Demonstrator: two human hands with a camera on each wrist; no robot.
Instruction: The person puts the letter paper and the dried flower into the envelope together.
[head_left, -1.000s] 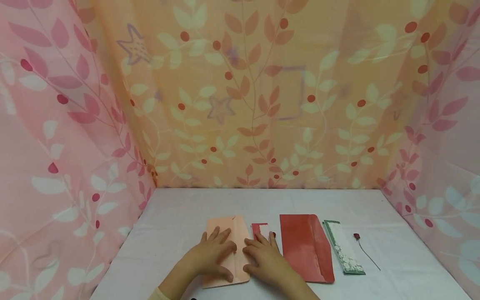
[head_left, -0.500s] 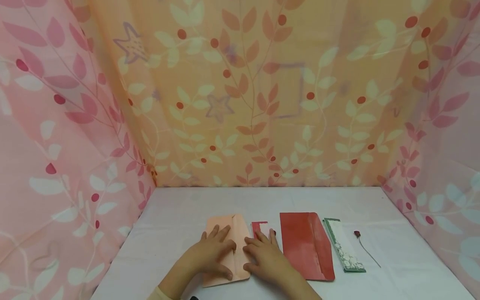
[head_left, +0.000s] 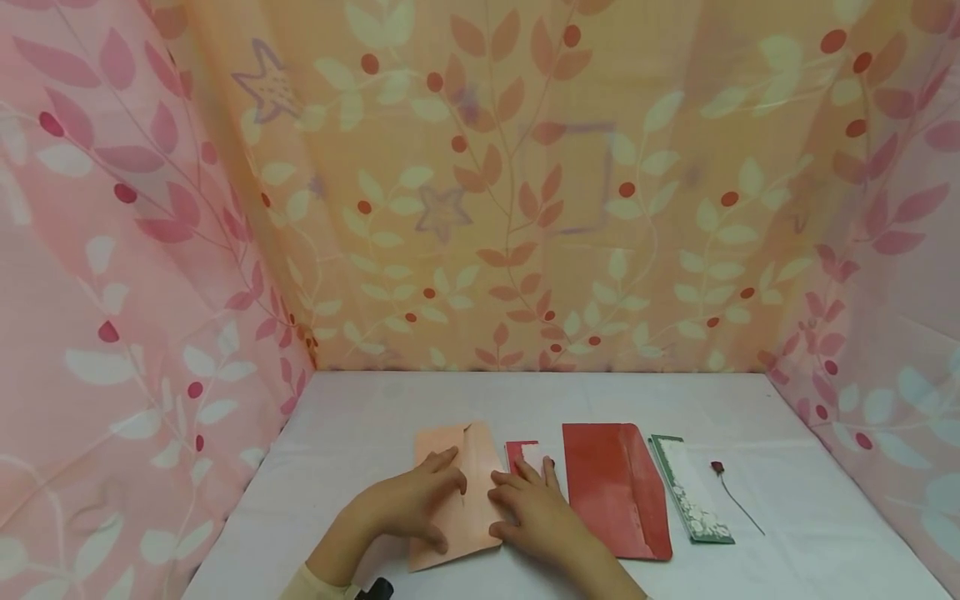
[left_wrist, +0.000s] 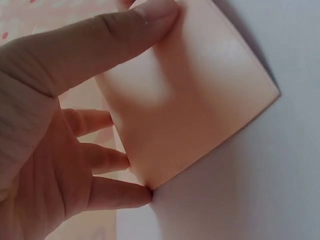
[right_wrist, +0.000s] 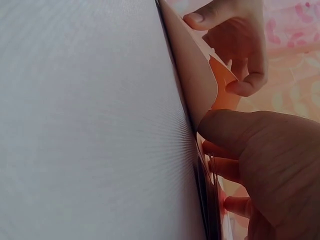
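**Bare hands, one pale cuff**

Both hands are bare: no gloves, rings or watch show in any view. The left hand ends in a forearm with a pale cream sleeve at the bottom edge of the head view. A small black object sits beside that cuff; what it is cannot be told. The right hand shows a bare forearm. Fingernails are short and unpainted.

The left hand has curled its fingers, lifting the near edge of the peach envelope.
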